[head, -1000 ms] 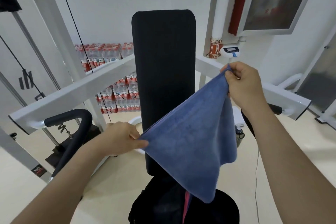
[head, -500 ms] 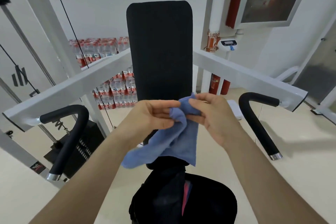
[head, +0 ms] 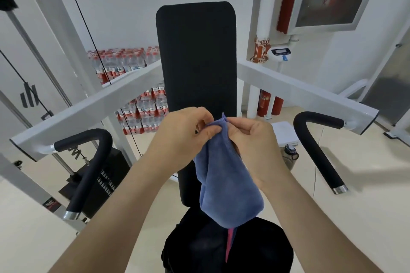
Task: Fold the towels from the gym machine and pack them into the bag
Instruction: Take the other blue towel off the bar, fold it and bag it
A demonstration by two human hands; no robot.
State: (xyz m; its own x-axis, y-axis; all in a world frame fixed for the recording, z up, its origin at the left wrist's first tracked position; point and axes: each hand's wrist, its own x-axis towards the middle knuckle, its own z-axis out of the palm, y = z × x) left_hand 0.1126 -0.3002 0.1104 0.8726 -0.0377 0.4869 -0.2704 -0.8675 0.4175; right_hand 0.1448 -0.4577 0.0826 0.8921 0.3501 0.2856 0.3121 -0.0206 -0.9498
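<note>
A blue towel (head: 226,184) hangs folded in half in front of the gym machine's black back pad (head: 196,57). My left hand (head: 184,137) and my right hand (head: 253,142) pinch its top corners together, fingers touching. The towel's lower edge dangles just above a black bag (head: 255,248) that sits on the machine's seat. A pink strip (head: 229,241) shows inside the bag's opening.
White machine arms (head: 88,106) with black padded handles (head: 88,170) spread left and right (head: 315,139). Packs of water bottles (head: 137,86) are stacked behind the machine. A bottle (head: 289,155) and a white scale (head: 286,133) are on the floor at the right, near red extinguishers (head: 268,104).
My hands, spread wide holding the towel open a second ago, came together, bringing the corners together. The towel now hangs doubled and longer below my hands.
</note>
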